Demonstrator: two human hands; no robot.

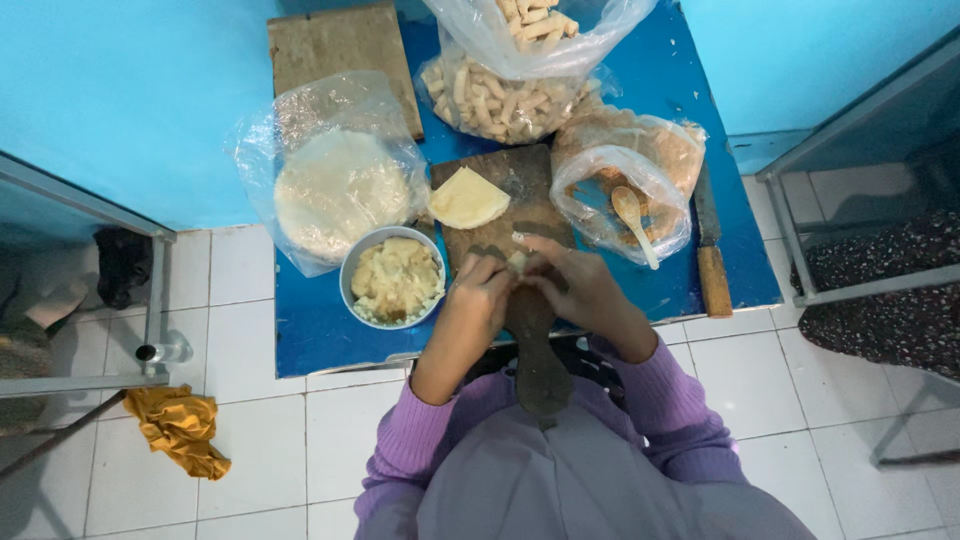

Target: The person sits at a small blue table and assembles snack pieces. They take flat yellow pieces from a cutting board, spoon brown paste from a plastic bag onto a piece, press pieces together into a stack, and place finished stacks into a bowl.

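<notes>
My left hand (478, 298) and my right hand (570, 285) meet over a dark wooden cutting board (505, 180), and together they pinch a small pale piece of rolled dough (517, 262). A folded pale wrapper (468, 198) lies on the board just beyond my fingers. To the left of my left hand stands a grey bowl (352, 262) of lumpy yellowish filling (397, 280). Purple sleeves cover both forearms.
All of it rests on a low blue table (320, 330) over white floor tiles. A plastic bag with a stack of round wrappers (335, 190) lies left. Bags of finished rolls (505, 95) sit at the back. A bag of crumbs with a wooden spoon (632, 215) and a knife (711, 250) lie right. An orange cloth (182, 428) lies on the floor.
</notes>
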